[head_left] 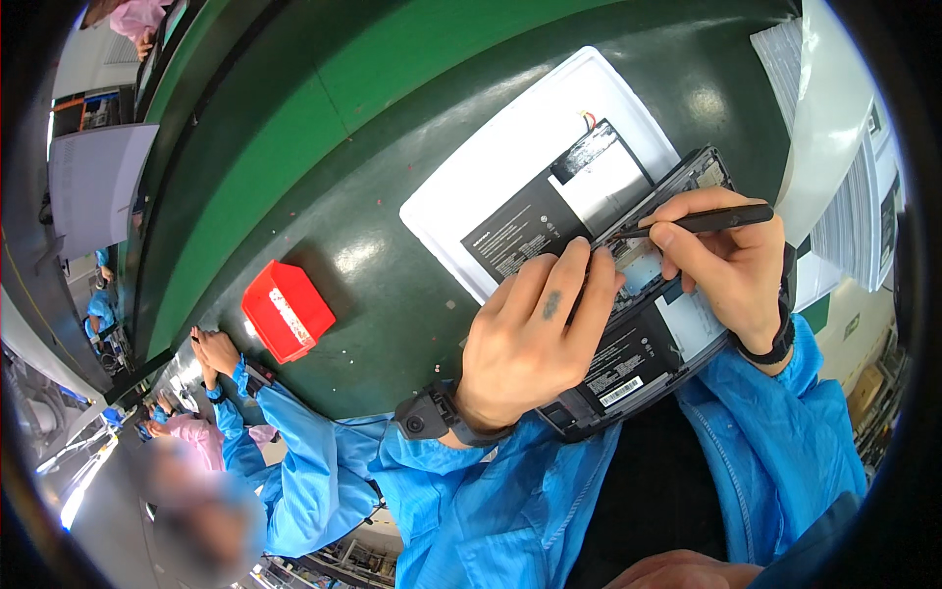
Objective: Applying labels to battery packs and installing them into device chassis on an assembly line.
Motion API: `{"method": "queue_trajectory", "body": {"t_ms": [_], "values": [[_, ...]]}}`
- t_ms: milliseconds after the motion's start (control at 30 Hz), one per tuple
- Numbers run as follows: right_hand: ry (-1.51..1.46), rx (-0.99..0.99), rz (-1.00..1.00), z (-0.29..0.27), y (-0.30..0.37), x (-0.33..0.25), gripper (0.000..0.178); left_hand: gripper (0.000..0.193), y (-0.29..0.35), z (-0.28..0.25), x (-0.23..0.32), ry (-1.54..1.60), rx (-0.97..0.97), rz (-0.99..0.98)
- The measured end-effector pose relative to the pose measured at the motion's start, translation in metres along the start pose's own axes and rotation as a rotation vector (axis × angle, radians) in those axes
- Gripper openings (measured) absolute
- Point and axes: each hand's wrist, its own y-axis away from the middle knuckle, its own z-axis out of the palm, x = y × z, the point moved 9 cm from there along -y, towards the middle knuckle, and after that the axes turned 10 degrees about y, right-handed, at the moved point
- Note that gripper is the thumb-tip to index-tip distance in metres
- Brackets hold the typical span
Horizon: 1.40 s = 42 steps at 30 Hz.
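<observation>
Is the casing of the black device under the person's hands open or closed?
Open: the black device shows its circuit board and a labelled black pack, with no cover over them.

Black tweezers [724,218] over open device [646,322]

Dark green worktop [383,319], brighter green strip [294,133], glowing tube light [86,483]
</observation>
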Motion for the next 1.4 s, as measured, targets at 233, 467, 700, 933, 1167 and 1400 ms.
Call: {"method": "queue_trajectory", "body": {"t_ms": [233, 467, 700, 933, 1167, 1400], "values": [[0.027, -0.018, -0.054, 0.000, -0.001, -0.006, 0.013, 0.035, -0.002, 0.001, 0.005, -0.072, -0.042, 0.054], [0.048, 0.024, -0.126, -0.002, 0.002, -0.003, 0.013, 0.034, -0.003, 0.006, 0.009, -0.157, -0.083, 0.084], [0.154, -0.045, -0.290, 0.001, 0.004, -0.010, 0.016, 0.033, 0.006, 0.002, 0.006, -0.117, -0.045, 0.098], [0.325, -0.075, -0.284, 0.005, 0.002, -0.016, 0.017, 0.030, 0.005, 0.000, 0.007, -0.139, -0.032, 0.121], [0.291, -0.049, -0.349, 0.006, 0.004, -0.021, 0.016, 0.031, 0.004, 0.002, 0.005, -0.107, -0.047, 0.096], [0.167, -0.023, -0.181, -0.001, 0.003, -0.013, 0.012, 0.034, 0.002, -0.002, 0.006, -0.071, -0.087, -0.025]]}}
